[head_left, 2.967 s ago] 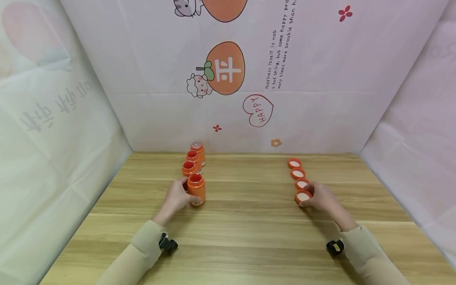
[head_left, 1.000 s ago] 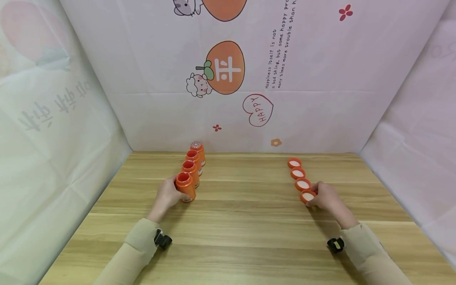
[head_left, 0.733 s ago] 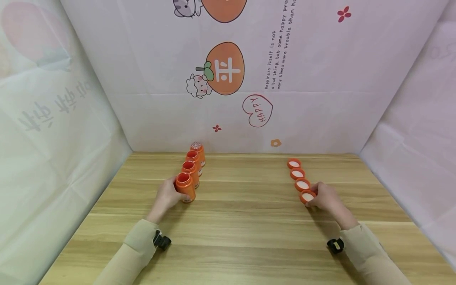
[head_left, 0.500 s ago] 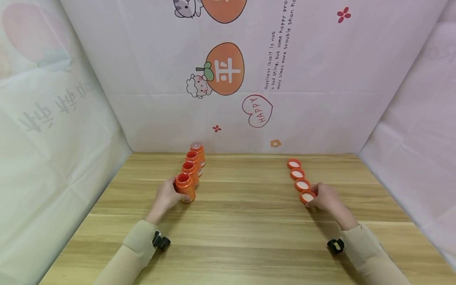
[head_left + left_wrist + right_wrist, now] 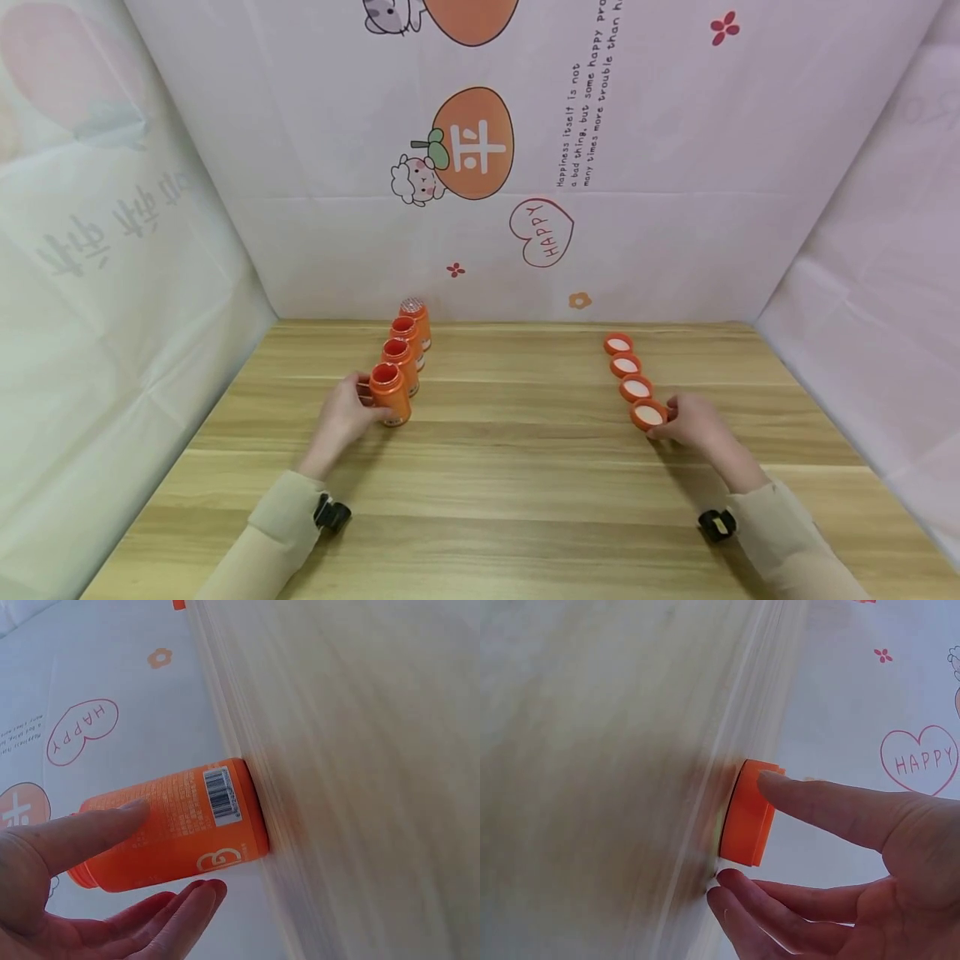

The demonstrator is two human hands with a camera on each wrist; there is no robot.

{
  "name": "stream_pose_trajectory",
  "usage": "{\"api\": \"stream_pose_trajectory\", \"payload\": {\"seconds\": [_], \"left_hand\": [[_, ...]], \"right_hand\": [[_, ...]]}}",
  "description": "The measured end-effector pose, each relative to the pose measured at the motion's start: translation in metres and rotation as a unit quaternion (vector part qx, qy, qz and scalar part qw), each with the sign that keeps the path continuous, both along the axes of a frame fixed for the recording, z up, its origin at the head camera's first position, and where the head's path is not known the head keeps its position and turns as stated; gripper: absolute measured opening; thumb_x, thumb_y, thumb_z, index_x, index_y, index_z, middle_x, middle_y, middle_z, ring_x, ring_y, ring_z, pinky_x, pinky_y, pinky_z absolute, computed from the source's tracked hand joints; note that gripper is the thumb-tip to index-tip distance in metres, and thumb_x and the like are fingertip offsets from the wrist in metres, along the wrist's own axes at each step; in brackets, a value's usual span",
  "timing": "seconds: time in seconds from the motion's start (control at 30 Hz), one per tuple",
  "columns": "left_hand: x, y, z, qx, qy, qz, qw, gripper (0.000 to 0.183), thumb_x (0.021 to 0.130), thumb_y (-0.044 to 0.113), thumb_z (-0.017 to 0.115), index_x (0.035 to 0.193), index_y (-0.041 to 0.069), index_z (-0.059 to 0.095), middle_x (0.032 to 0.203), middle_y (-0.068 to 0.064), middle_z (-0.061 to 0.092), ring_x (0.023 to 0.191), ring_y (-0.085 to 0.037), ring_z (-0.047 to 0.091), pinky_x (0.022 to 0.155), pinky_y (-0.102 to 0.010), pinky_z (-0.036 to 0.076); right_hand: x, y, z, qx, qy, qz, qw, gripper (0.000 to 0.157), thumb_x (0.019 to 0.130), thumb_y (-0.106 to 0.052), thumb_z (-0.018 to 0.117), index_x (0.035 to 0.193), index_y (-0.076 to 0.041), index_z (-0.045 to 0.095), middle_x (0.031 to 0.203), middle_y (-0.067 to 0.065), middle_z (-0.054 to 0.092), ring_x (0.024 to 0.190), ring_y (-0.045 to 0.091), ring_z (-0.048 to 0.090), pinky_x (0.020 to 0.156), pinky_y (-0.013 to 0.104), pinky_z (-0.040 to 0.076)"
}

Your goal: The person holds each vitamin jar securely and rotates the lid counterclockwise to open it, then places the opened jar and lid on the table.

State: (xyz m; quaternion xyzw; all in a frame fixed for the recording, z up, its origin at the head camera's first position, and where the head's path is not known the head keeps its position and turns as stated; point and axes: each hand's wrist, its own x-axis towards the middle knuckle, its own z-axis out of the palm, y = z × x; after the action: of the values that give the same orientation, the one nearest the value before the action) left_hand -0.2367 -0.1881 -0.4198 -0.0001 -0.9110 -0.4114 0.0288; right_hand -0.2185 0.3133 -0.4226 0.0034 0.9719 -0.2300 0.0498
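Note:
The nearest of several orange bottles, an open-mouthed one [image 5: 392,407], stands upright on the left of the table. Beside it is my left hand [image 5: 342,418]. In the left wrist view the thumb lies over the bottle's labelled side [image 5: 176,825], while the other fingers [image 5: 184,919] are spread away from it. On the right, the nearest orange lid [image 5: 648,415] lies with its white inside up. My right hand [image 5: 697,427] is next to this lid. The right wrist view has the thumb at the lid's edge [image 5: 744,821] and the other fingers apart from it.
Behind the near bottle, more orange bottles [image 5: 397,358] run in a slanting row; the farthest has a silvery patterned top [image 5: 412,306]. More orange lids [image 5: 626,365] form a matching row on the right. Printed white sheeting [image 5: 660,233] encloses the wooden table [image 5: 517,467].
The left hand has set the near bottle down leftward in line with its row and loosened its fingers. The right hand has shifted its lid slightly right, then released it.

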Motion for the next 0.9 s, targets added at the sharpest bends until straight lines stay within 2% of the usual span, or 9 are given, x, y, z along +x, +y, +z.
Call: {"api": "stream_pose_trajectory", "payload": {"seconds": [0.07,0.13,0.33,0.47,0.57,0.73,0.8,0.9], "left_hand": [[0.002,-0.001,0.001,-0.004,0.002,0.001,1.0000,0.055,0.071,0.010,0.080,0.115,-0.005,0.051,0.110,-0.024,0.061,0.098,-0.034,0.061,0.086,-0.045,0.050],[0.004,-0.001,0.001,-0.014,0.007,0.005,0.9999,0.050,0.071,0.010,0.080,0.110,-0.004,0.052,0.106,-0.022,0.062,0.094,-0.032,0.062,0.083,-0.044,0.050],[0.010,-0.002,0.003,-0.050,0.033,0.011,0.9982,0.037,0.071,0.011,0.080,0.094,-0.001,0.053,0.088,-0.016,0.061,0.079,-0.024,0.057,0.069,-0.035,0.047],[0.013,-0.002,0.002,-0.070,0.041,0.001,0.9967,0.027,0.071,0.013,0.080,0.081,0.002,0.057,0.075,-0.009,0.059,0.068,-0.019,0.051,0.061,-0.029,0.040],[0.015,-0.001,0.001,-0.081,0.041,-0.012,0.9958,0.022,0.071,0.016,0.080,0.072,0.006,0.061,0.069,-0.005,0.059,0.063,-0.016,0.049,0.058,-0.027,0.039],[0.017,0.003,0.001,-0.086,0.041,-0.037,0.9947,0.015,0.073,0.019,0.080,0.072,0.009,0.068,0.072,-0.002,0.064,0.065,-0.013,0.052,0.060,-0.028,0.042],[0.017,0.004,0.001,-0.087,0.040,-0.043,0.9945,0.012,0.074,0.018,0.079,0.074,0.010,0.071,0.074,-0.001,0.066,0.066,-0.012,0.054,0.061,-0.028,0.043],[0.019,0.006,0.001,-0.088,0.037,-0.048,0.9942,0.009,0.075,0.017,0.078,0.077,0.010,0.073,0.076,0.000,0.069,0.068,-0.011,0.056,0.062,-0.029,0.045]], "right_hand": [[0.003,0.000,0.001,0.000,-0.007,-0.004,1.000,0.038,0.072,-0.025,0.079,0.082,0.005,0.057,0.076,0.014,0.056,0.070,0.025,0.050,0.058,0.035,0.040],[0.006,0.001,0.003,0.008,-0.016,-0.008,1.000,0.036,0.073,-0.028,0.078,0.073,-0.002,0.053,0.067,0.007,0.047,0.064,0.020,0.045,0.054,0.031,0.034],[0.015,0.002,0.010,0.035,-0.029,-0.012,0.999,0.038,0.074,-0.036,0.077,0.077,-0.001,0.063,0.075,0.011,0.058,0.068,0.019,0.049,0.055,0.032,0.037],[0.021,0.001,0.013,0.043,-0.040,-0.008,0.998,0.030,0.075,-0.036,0.075,0.068,-0.010,0.063,0.066,-0.001,0.052,0.064,0.016,0.045,0.053,0.029,0.032],[0.024,-0.001,0.016,0.050,-0.040,0.001,0.998,0.023,0.076,-0.036,0.075,0.074,-0.013,0.071,0.071,-0.002,0.059,0.067,0.015,0.049,0.054,0.030,0.035],[0.025,-0.005,0.017,0.051,-0.044,0.016,0.998,0.023,0.078,-0.037,0.073,0.086,-0.015,0.076,0.075,-0.001,0.066,0.068,0.014,0.054,0.055,0.031,0.038],[0.026,-0.008,0.015,0.047,-0.039,0.020,0.998,0.023,0.078,-0.037,0.073,0.083,-0.015,0.076,0.070,-0.002,0.063,0.065,0.013,0.052,0.054,0.030,0.037],[0.027,-0.014,0.013,0.041,-0.026,0.024,0.999,0.025,0.079,-0.037,0.073,0.071,-0.014,0.071,0.060,-0.005,0.052,0.058,0.012,0.046,0.051,0.028,0.032]]}}
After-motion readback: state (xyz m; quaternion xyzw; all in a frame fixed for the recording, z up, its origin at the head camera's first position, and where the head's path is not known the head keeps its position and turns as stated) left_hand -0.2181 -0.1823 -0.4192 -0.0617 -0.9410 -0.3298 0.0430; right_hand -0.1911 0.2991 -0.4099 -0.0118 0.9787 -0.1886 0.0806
